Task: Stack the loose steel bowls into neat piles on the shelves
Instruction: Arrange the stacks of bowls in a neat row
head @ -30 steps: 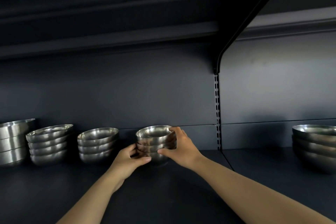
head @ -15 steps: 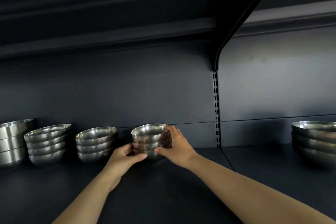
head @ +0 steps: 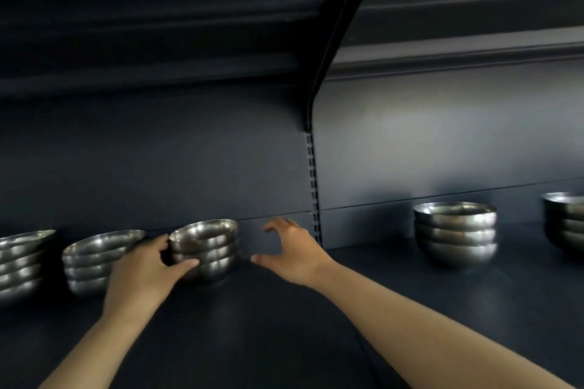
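Hands at a pile of steel bowls on a dark shelf, seen from the head camera.

A pile of three nested bowls (head: 203, 249) was set upright on the dark shelf (head: 284, 325), close to the back panel (head: 158, 161). The left hand (head: 142, 275) was laid against the left side of this pile, thumb pressed on the lower bowls and fingers curled behind the rim. The right hand (head: 290, 253) was held apart from the pile, just to its right, fingers and thumb spread and nothing between them. A second pile (head: 94, 259) was seen just left of the first, and a third pile (head: 22, 262) at the left edge. Beyond the slotted upright (head: 311, 186), a pile of larger bowls (head: 455, 234) and a partly cropped pile (head: 565, 218) were seen. No brand, label or writing could be read on any surface.
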